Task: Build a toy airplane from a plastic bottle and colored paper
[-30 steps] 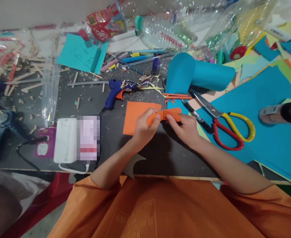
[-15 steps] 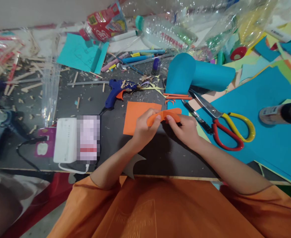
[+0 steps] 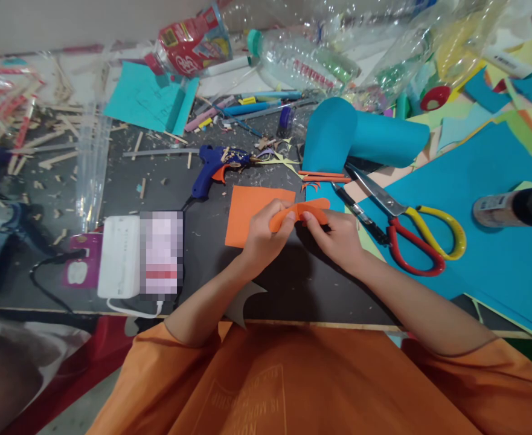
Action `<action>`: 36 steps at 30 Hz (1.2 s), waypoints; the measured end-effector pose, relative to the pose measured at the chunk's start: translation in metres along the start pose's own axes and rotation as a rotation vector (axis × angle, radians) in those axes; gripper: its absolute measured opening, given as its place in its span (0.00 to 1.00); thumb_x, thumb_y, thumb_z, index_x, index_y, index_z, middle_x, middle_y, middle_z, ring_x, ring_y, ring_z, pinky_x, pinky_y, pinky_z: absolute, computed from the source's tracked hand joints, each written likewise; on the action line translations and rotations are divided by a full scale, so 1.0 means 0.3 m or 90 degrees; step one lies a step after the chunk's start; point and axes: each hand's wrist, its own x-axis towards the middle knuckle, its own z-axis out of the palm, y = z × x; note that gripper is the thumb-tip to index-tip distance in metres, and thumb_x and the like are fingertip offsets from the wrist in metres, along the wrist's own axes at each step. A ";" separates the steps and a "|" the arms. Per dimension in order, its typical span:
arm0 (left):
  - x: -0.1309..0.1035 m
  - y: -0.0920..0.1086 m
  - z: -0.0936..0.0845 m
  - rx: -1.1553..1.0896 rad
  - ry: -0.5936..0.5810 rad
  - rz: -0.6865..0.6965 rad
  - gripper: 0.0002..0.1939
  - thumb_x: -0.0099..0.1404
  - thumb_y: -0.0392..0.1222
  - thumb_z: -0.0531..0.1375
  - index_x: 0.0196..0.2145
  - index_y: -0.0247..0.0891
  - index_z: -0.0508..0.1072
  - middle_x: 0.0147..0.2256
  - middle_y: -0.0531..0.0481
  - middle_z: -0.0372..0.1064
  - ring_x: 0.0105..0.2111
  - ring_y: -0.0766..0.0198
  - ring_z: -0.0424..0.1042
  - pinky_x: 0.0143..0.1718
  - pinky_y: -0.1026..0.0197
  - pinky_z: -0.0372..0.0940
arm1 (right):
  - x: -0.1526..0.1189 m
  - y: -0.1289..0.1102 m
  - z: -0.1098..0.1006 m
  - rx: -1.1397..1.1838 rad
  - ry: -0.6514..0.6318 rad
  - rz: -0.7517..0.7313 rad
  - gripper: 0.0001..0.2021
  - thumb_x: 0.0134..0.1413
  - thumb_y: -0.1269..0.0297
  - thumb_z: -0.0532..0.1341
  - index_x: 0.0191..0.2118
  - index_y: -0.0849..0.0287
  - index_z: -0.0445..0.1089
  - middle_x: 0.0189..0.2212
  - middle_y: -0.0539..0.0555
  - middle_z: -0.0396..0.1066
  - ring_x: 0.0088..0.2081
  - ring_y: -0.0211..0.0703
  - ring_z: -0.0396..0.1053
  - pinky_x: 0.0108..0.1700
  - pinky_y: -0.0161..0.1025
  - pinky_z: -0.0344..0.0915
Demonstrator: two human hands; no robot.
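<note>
Both hands pinch a small folded piece of orange paper [image 3: 313,212] above the dark table. My left hand [image 3: 268,232] grips its left end, thumb on top. On its right end, my right hand [image 3: 338,237] presses with the thumb; the fingers below are partly hidden. An orange paper square [image 3: 241,208] lies flat, partly behind my left hand. Just beyond the hands are thin orange strips [image 3: 324,176] and a rolled blue paper shape [image 3: 331,133]. To the right of my right hand lie a black pen [image 3: 360,211] and scissors [image 3: 417,238] with red and yellow handles.
A blue glue gun [image 3: 220,163] lies to the left, its cord running to a white power bank [image 3: 119,257]. Plastic bottles [image 3: 302,63] line the back. Blue sheets [image 3: 496,254] and a dark-capped bottle [image 3: 514,208] are at right. A person [image 3: 12,368] is at lower left.
Almost nothing differs. The orange paper and the thumbs holding it have shifted very slightly; both hands keep their grip.
</note>
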 end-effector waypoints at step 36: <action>0.019 -0.011 -0.021 -0.030 0.032 -0.034 0.09 0.61 0.44 0.58 0.25 0.41 0.64 0.25 0.56 0.71 0.25 0.67 0.72 0.29 0.64 0.66 | 0.010 0.006 -0.011 0.100 -0.034 0.079 0.19 0.62 0.59 0.52 0.21 0.55 0.49 0.16 0.44 0.50 0.18 0.32 0.48 0.21 0.34 0.49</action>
